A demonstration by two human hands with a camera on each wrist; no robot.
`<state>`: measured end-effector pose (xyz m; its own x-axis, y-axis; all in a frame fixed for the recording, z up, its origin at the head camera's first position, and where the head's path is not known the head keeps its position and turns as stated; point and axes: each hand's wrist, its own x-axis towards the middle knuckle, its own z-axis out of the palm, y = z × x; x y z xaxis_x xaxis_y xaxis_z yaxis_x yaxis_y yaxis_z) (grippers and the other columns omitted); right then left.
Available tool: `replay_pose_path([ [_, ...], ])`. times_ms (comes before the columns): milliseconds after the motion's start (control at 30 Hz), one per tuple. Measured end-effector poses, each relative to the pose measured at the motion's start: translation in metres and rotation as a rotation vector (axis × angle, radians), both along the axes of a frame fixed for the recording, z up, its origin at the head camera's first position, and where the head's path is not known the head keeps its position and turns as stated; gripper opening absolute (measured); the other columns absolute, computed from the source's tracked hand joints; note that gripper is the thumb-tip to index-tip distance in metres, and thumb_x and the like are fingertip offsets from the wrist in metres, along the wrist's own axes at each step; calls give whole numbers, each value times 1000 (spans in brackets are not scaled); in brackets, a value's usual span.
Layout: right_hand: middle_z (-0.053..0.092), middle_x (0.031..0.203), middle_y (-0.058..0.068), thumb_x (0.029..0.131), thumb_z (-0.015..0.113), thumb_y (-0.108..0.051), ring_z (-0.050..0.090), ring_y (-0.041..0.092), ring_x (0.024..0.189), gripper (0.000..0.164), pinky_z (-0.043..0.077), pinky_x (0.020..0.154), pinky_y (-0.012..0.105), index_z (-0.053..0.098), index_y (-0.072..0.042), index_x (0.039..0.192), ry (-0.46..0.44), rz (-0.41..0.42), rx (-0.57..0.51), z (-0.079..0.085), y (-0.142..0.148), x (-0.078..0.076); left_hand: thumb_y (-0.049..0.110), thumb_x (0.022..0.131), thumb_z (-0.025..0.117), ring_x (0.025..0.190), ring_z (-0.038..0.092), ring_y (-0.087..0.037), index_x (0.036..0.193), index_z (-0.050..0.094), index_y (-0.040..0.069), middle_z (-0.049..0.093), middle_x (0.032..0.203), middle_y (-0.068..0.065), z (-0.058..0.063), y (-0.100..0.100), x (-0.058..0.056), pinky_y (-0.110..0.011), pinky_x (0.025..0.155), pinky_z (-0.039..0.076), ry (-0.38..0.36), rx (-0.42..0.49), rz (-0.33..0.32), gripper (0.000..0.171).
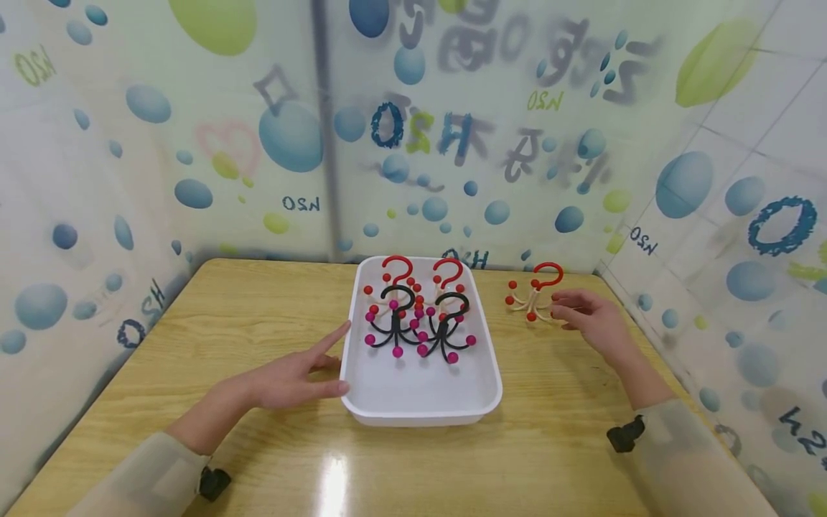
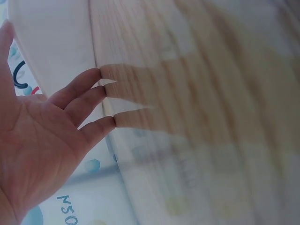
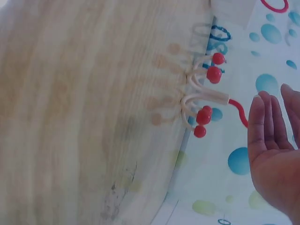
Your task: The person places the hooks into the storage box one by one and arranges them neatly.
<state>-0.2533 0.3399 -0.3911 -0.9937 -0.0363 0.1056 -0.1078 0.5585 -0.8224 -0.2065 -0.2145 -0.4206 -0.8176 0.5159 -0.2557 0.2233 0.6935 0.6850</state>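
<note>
A white tray [image 1: 420, 391] stands on the wooden table. My left hand [image 1: 291, 377] is at its left side, with thumb and forefinger spread and their tips at the rim; the other fingertips [image 2: 108, 121] reach down to the tabletop in the left wrist view. On the table to the right stands a hook hanger [image 1: 534, 296] with a red hook, a cream stem and curved arms tipped with red balls. My right hand [image 1: 591, 323] is just right of this hanger, its fingers extended towards the stem and holding nothing. In the right wrist view the fingers overlap the red hook's end.
Two black hangers [image 1: 396, 323] with pink ball tips stand in the tray's middle, and two red-hooked ones [image 1: 449, 269] are behind them, their arms crowded together. A patterned wall sheet [image 1: 413, 215] rises along the table's back edge and both sides.
</note>
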Motion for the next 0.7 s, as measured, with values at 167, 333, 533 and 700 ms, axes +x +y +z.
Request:
replay_pose_path([
  [167,69,120,-10,111,69,-34,71,-7,94,56,64,86,19,56,-5,157,25,-70,-26,3,10,-16,61,104,69,156,48,-47,177,0,40,57,164,-15,1,0,-1,-74,125,36,7,3,-6,103],
  [333,66,134,6,111,67,-37,70,-5,96,59,62,83,16,54,-8,161,30,-134,-51,7,15,-34,61,104,69,155,50,-47,178,0,39,58,164,-14,0,0,-1,-73,125,37,10,14,-11,103],
  [533,57,157,27,113,63,-36,68,7,108,60,61,82,15,48,-10,166,14,-120,-10,9,13,-48,59,104,69,154,51,-46,178,0,39,59,163,-14,-1,-1,-1,-73,125,37,11,16,-10,103],
  [700,56,159,29,114,61,-34,70,7,106,60,61,82,15,47,-9,167,5,-113,-31,6,9,-57,60,104,69,155,50,-47,177,0,39,58,164,-14,-1,-1,-1,-73,124,37,13,10,-7,103],
])
